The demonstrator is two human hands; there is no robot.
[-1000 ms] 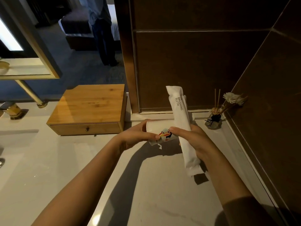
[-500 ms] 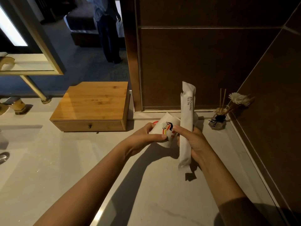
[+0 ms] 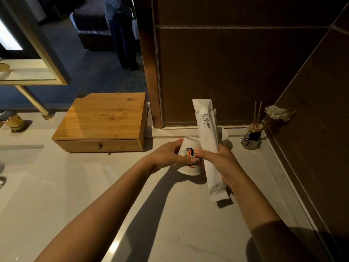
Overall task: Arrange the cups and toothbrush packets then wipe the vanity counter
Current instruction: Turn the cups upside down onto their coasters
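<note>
A white cup with a cartoon print is upside down, its rim on or just above the pale vanity counter. My left hand grips its side. My right hand holds long white toothbrush packets marked "BRUSHING TEETH", standing nearly upright, and its thumb touches the cup's print. A second white cup stands behind the packets, mostly hidden.
A bamboo drawer box sits on the counter to the left. A reed diffuser with a white flower stands in the right corner against dark wall tiles. A gold tap and the sink edge lie far left. A person stands in the room beyond.
The cup has turned from lying sideways in my hands to mouth-down and has come down to the counter. The packets stay upright in my right hand.
</note>
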